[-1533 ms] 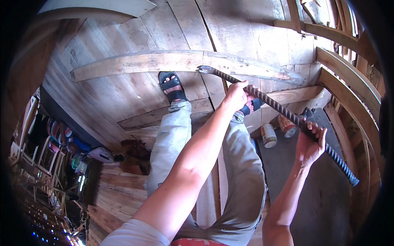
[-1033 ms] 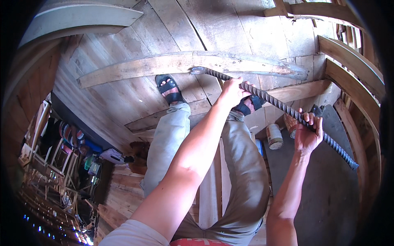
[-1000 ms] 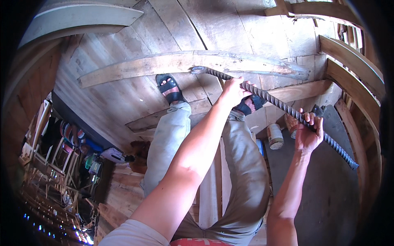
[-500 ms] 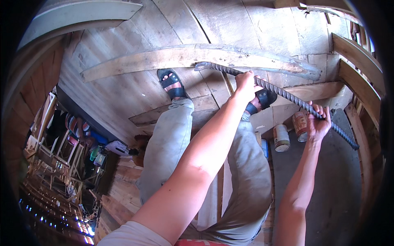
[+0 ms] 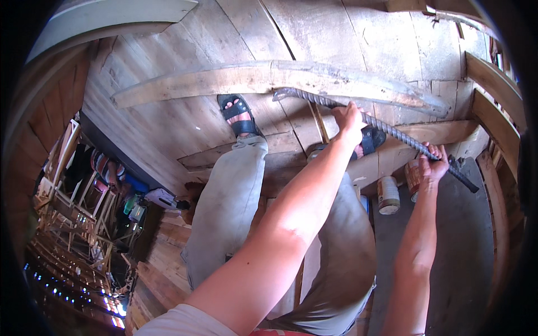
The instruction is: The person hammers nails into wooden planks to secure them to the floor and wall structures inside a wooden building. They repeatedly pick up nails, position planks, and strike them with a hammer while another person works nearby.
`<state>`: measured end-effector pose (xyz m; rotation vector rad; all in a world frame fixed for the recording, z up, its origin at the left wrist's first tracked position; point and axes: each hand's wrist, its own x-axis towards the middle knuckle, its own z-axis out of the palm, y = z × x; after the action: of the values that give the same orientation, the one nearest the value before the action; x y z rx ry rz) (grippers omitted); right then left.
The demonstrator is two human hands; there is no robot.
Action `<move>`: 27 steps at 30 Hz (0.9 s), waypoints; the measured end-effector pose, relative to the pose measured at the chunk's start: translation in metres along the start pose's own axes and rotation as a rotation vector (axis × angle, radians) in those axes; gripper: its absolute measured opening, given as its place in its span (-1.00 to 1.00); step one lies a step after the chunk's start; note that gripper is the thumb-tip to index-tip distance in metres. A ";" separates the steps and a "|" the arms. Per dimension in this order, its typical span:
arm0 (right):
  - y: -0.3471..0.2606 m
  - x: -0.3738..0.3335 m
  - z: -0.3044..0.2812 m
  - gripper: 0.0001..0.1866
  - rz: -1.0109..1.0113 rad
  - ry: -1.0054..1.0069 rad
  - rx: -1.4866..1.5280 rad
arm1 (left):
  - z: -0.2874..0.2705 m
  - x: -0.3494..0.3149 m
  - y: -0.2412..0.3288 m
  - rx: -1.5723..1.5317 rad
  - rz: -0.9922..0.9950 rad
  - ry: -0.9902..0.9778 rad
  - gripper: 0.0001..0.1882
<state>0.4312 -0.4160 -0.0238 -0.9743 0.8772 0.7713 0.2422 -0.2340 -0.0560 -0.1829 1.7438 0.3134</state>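
A long dark ribbed steel crowbar (image 5: 395,134) slants from the upper middle down to the right. Its flattened, bent tip lies against or just over the near edge of a curved wooden rib (image 5: 224,81); which of these I cannot tell. My left hand (image 5: 349,121) is closed round the bar's middle, above my right foot's sandal (image 5: 371,141). Nearer its lower right end, my right hand (image 5: 434,162) wraps it too, with fingers partly seen. The rib runs across the planked wooden surface (image 5: 314,33).
Two worn cans, one pale (image 5: 388,196) and one reddish (image 5: 412,178), stand left of my right forearm. A second timber (image 5: 437,132) crosses below the rib. Wooden frames (image 5: 496,120) rise at the right. Far left, a person in a striped top (image 5: 106,168) sits among timber pieces.
The crowbar's right end and my right hand have moved slightly up and left. My left hand has shifted a little right and down with the bar. My right foot has moved slightly right.
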 end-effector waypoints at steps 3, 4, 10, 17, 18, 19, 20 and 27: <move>0.002 0.012 -0.005 -0.67 -0.071 0.198 -0.026 | 0.005 -0.007 0.006 0.089 -0.049 0.015 -0.71; 0.003 0.014 -0.003 -0.67 -0.069 0.228 -0.034 | 0.003 -0.003 0.004 0.075 -0.046 -0.005 -0.66; 0.008 0.032 -0.002 -0.72 -0.174 0.315 -0.139 | -0.002 0.018 -0.009 0.119 0.017 0.034 -0.72; 0.015 0.049 -0.012 -0.86 -0.261 0.511 -0.290 | 0.002 0.007 -0.006 0.232 0.040 0.047 -0.50; 0.010 0.052 -0.019 -0.86 -0.253 0.509 -0.284 | 0.006 -0.002 -0.005 0.202 0.052 0.064 -0.49; 0.005 0.057 -0.017 -0.87 -0.243 0.507 -0.286 | 0.005 -0.001 0.000 0.215 0.041 0.024 -0.48; 0.001 0.064 -0.006 -0.87 -0.253 0.485 -0.277 | 0.009 0.007 -0.004 0.180 0.082 0.060 -0.49; 0.018 0.061 0.059 -0.93 -0.329 0.569 -0.233 | 0.016 0.005 0.013 0.124 0.045 0.017 -0.55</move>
<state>0.4585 -0.3455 -0.0668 -1.5437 1.0879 0.3136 0.2524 -0.2169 -0.0622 -0.0567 1.7796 0.2359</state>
